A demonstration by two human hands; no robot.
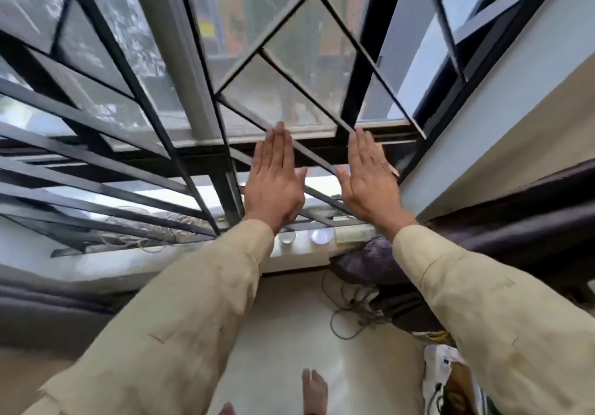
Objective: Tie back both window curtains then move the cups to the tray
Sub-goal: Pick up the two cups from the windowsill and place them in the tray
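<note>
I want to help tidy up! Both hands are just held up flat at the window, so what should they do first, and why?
Probably swing the right hand over to the dark curtain on the right and gather it. Both hands are open and empty, that curtain looks loose, and the cups wait on the sill until later.

No text, label, brand, number or sign can be read anywhere in the view. A small yellow patch (pixel 206 28) is seen through the window glass, but it is too blurred for any lettering to be made out. Pale wrappings (pixel 439 372) are seen on the floor at the lower right, and no print on them can be made out.
</note>
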